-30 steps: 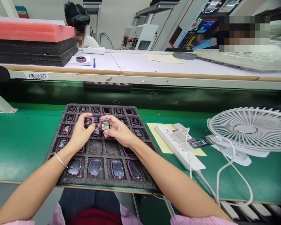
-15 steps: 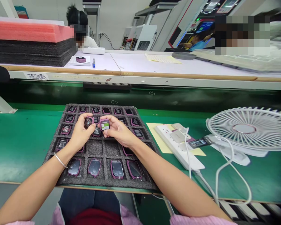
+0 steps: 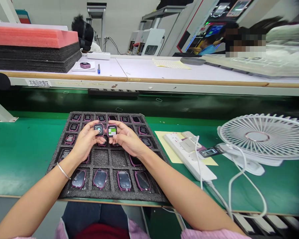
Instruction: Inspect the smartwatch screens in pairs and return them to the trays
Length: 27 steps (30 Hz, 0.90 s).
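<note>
Between the fingers of my left hand [image 3: 86,141] is a purple-framed smartwatch [image 3: 98,129] whose lit screen shows a dark watch face. My right hand [image 3: 126,137] grips a second purple smartwatch [image 3: 112,130], its screen lit green and white. The two watches are side by side, screens up towards me, above a dark grey foam tray [image 3: 99,191]. Rows of similar watches lie in the tray's compartments, many showing lines of text. The near-row watches, such as this one [image 3: 124,181], have dark screens. Two compartments [image 3: 101,157] in the second row from me hold nothing.
Right of the tray lie a white power strip [image 3: 189,156] on yellow paper, trailing white cables and a white fan [image 3: 259,136]. A shelf [image 3: 149,71] across the back carries stacked pink and black foam [image 3: 35,49], a watch on paper and a pen [image 3: 98,69]. Other people sit beyond.
My left hand has turned its watch upright towards me, so its lit face shows plainly beside the other watch. My right hand's watch is nearly unmoved; the view has shifted slightly.
</note>
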Motion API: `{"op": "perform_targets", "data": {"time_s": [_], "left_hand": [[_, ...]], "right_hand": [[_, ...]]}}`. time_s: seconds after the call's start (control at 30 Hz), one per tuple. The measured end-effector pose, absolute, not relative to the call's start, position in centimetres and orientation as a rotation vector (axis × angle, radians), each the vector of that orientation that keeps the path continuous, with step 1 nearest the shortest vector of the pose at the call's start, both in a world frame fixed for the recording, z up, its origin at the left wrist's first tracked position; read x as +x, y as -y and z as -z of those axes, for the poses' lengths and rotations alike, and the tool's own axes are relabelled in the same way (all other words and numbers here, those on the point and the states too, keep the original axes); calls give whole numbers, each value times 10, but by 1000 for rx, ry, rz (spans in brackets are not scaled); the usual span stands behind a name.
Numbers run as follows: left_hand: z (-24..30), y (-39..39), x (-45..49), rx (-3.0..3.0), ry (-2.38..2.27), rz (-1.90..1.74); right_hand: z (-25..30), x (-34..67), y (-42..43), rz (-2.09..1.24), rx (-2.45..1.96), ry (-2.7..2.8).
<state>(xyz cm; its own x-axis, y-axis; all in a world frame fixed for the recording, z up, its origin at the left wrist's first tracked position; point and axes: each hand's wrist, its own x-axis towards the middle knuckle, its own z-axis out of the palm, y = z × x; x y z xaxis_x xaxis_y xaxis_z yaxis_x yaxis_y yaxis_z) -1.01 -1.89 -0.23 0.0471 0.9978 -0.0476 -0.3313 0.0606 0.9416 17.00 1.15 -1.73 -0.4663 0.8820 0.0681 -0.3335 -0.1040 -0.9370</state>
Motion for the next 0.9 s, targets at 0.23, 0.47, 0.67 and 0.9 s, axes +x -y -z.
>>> {"op": "perform_targets", "data": {"time_s": [0.23,0.47,0.67,0.9], "left_hand": [[1,21,-11,930,-917,-1284],[3,22,-10,995,-956,-1275],[2,22,-10,1007,-965,-1270],[2,21,-11,995,-959,-1274]], "right_hand": [[14,172,-12,-1704,-653,1236],[15,172,-11,-1681,-638,1279],[15,172,-11,-1678,-645,1281],[15,172,-11,-1682,-639,1304]]}}
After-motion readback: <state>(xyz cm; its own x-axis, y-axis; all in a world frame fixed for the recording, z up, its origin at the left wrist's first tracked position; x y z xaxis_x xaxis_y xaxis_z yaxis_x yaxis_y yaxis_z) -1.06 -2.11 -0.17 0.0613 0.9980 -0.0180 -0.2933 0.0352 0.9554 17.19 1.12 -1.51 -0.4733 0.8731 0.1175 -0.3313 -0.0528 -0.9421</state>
